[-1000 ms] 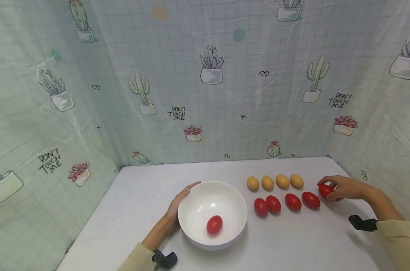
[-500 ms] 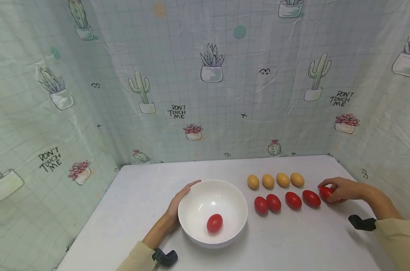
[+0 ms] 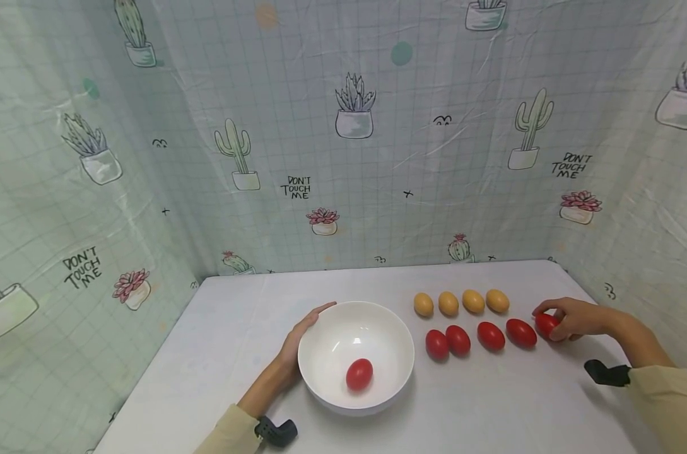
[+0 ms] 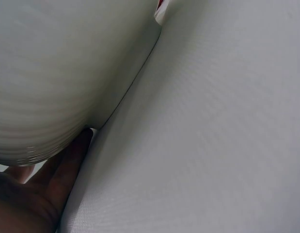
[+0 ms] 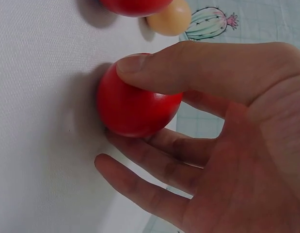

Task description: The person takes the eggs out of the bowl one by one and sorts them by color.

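Observation:
A white bowl (image 3: 354,331) with one red egg (image 3: 359,375) inside stands on the table. My left hand (image 3: 294,345) rests along the bowl's left side, its fingers reaching along the outer wall. In the left wrist view, fingers (image 4: 67,179) of that hand touch the bowl low, by its base. At the right end of the red row, my right hand (image 3: 584,316) pinches a red egg (image 5: 133,107). The right wrist view has the thumb on top of this egg and fingers below it, close to the table surface.
Left of the right hand, several more red eggs (image 3: 491,337) lie in a row on the white table (image 3: 252,321). Behind them is a row of several smaller yellow eggs (image 3: 448,304). A cactus-print sheet (image 3: 286,139) hangs around the table's back and sides.
The held red egg has turned and shifted very slightly between the right hand's fingers. The left hand and the bowl stay in place; the head view tilts a little.

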The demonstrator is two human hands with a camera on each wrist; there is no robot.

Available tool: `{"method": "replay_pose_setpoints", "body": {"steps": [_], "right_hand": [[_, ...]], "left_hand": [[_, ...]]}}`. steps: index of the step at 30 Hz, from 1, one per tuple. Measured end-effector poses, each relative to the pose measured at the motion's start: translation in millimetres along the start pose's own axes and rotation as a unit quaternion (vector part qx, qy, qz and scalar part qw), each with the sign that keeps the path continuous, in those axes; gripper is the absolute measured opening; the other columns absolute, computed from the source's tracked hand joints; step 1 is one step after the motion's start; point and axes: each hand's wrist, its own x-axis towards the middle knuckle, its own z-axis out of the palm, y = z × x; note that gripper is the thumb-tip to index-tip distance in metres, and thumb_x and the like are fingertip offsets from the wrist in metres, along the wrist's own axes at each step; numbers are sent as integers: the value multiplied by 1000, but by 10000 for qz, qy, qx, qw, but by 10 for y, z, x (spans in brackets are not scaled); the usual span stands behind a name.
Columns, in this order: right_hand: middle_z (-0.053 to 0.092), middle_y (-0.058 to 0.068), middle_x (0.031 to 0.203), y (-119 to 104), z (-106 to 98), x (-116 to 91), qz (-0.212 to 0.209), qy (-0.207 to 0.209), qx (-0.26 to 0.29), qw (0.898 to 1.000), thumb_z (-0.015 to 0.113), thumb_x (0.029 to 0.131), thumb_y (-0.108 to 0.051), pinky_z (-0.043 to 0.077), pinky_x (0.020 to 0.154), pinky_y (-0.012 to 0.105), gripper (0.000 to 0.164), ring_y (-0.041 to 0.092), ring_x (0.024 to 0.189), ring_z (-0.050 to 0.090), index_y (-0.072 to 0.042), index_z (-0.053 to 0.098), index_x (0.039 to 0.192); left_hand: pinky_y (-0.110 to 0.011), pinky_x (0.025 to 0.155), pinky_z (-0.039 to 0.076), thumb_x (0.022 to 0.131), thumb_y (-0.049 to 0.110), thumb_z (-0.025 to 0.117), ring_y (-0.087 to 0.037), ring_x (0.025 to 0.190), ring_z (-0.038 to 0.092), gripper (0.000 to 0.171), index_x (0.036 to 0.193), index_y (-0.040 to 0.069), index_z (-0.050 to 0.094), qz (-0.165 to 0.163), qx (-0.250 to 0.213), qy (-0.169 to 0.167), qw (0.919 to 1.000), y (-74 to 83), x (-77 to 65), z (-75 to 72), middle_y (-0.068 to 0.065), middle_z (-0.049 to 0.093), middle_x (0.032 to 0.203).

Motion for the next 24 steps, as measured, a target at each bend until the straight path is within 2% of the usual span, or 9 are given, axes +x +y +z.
{"method": "replay_pose_setpoints", "body": {"steps": [16,24], "right_hand": [[57,29,122,28,-28,15,94,-3,-117,9999,78,84,-8,62,86,50,69,34,109,57,8,45,142],[58,30,124,-71,-77,-76,-47,-63,-195,9998,75,87,-7,60,89,57,67,36,110,59,9,43,143]], "left_hand": [[-31,106,55,111,50,20,-22,139,57,55,158,29,39,23,94,22,10000,11,-9,9,-2,48,160],[-30,106,54,110,52,19,-22,139,57,57,159,30,38,27,162,35,9999,3,-18,12,-2,49,159]]}}
